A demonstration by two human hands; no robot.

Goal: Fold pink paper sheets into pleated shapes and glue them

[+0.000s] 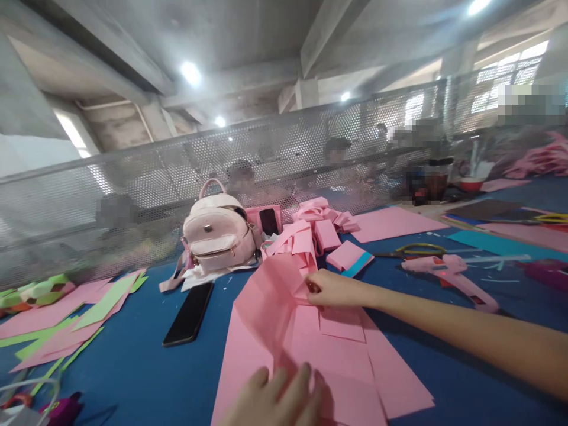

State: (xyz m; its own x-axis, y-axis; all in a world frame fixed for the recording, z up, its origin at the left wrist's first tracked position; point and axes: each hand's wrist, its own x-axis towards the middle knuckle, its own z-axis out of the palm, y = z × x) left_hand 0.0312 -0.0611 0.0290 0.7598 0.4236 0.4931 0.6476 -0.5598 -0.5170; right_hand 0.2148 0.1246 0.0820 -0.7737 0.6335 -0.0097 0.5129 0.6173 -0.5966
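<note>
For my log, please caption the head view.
Right hand gripping pink paper on a blue table, left hand over the paper, backpack beyond.

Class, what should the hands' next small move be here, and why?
Perhaps smooth down the pink paper with the left hand: the paper stands raised at a fold, that hand is spread over its near end, and the right hand appears to pinch its far part.

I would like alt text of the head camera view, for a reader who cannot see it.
A person's right hand grips a raised fold of pink paper on a blue table, while the blurred left hand is over its near part. A pale backpack and black phone are at left; a pink glue gun is at right.
</note>
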